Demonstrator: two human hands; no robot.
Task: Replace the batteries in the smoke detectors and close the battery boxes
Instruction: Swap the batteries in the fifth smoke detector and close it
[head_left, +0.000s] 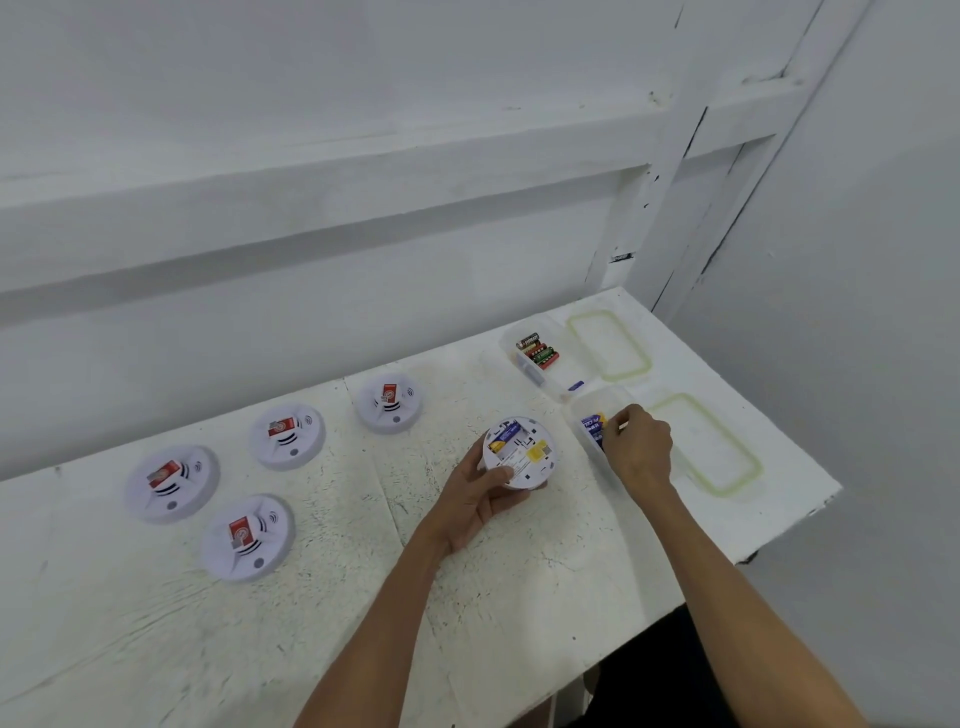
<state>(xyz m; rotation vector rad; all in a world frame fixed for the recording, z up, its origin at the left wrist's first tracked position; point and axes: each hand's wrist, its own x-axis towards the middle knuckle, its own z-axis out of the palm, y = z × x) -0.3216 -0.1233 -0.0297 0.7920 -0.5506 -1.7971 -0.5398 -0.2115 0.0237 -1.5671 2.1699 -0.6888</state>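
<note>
Left fingers (500, 474) grip an upturned smoke detector (521, 451); right fingers (619, 417) pinch a boxed blue battery (592, 424).

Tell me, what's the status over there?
Left hand holds upturned smoke detector, one battery seated. Right hand in near box, at blue batteries, grip unclear. Nothing blocking.

Our two bare forearms reach forward from the lower edge. Our left hand (485, 499) lies palm-up, thumb and fingers curled round a smoke detector (519, 449). Our right hand (639, 452) faces palm-down, fingertips bunched together.
</note>
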